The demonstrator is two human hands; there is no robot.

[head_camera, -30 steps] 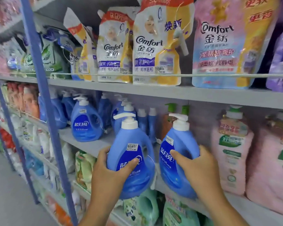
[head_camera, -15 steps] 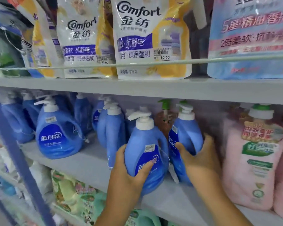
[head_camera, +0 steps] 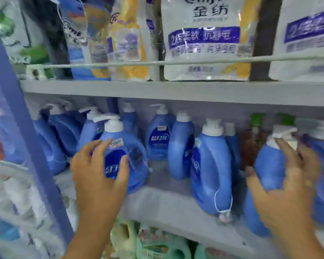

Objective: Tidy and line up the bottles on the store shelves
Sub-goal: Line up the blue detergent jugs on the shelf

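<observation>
Several blue pump bottles with white heads stand on the grey middle shelf (head_camera: 166, 204). My left hand (head_camera: 99, 171) wraps a front-left blue bottle (head_camera: 127, 154), fingers on its left side, thumb on the label. My right hand (head_camera: 288, 186) grips another blue bottle (head_camera: 267, 165) at the right, forefinger up by its white pump. Between them a third blue bottle (head_camera: 209, 171) stands untouched near the shelf edge, a string tag hanging from it. More blue bottles (head_camera: 158, 141) crowd behind, facing different ways.
A blue upright post (head_camera: 26, 146) runs down the left, close to my left hand. Refill pouches (head_camera: 204, 38) sit on the shelf above behind a rail. Brown bottles with green caps (head_camera: 251, 146) stand at the back right. Green bottles (head_camera: 157, 245) fill the shelf below.
My left hand let go of the middle bottle and moved left onto another blue bottle. My right hand stays on the right bottle. The view has moved closer and leftward.
</observation>
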